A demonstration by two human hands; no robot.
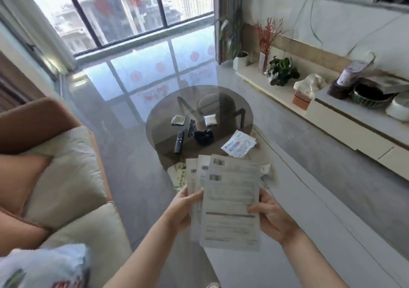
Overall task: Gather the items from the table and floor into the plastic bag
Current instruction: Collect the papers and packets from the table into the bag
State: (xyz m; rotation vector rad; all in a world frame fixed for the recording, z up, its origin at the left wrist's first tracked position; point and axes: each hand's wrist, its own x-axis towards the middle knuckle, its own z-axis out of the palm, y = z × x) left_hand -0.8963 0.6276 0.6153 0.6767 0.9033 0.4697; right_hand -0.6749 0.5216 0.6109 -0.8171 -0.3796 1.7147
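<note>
Above glass table (221, 95): papers (230, 203) between left grip (183, 208), right grip (272, 214).

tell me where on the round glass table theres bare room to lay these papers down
The far half of the glass table, beyond the two small packets, is bare. The near half is crowded: remote, black object, white-and-blue bag at the near right rim.
</note>
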